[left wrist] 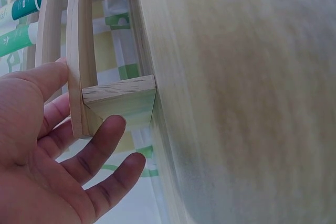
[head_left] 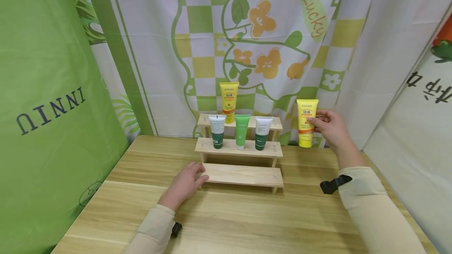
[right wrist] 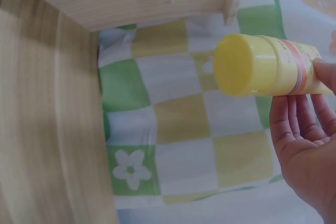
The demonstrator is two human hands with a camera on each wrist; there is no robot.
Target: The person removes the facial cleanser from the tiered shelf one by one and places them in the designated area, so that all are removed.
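Note:
My right hand (head_left: 332, 128) holds a yellow squeeze tube (head_left: 305, 122) upright, cap down, to the right of a three-step wooden stand (head_left: 243, 174). Thumb and fingers pinch the tube from its right side; its yellow cap (right wrist: 233, 65) faces the right wrist camera. At the stand's lowest step, my left hand (head_left: 185, 181) grips the left end of the board, with the thumb (left wrist: 55, 74) against it and other fingers around the end. A matching yellow tube (head_left: 229, 101) stands on the top step. On the middle step are a white-and-green tube (head_left: 217, 131), a green tube (head_left: 242, 131) and another white-and-green tube (head_left: 262, 133).
The stand is on a wood-grain table (head_left: 247, 222), near its back edge. A patterned curtain (head_left: 205, 22) hangs right behind. Green cloth (head_left: 46, 89) borders the left side and a white printed cloth (head_left: 416, 117) the right.

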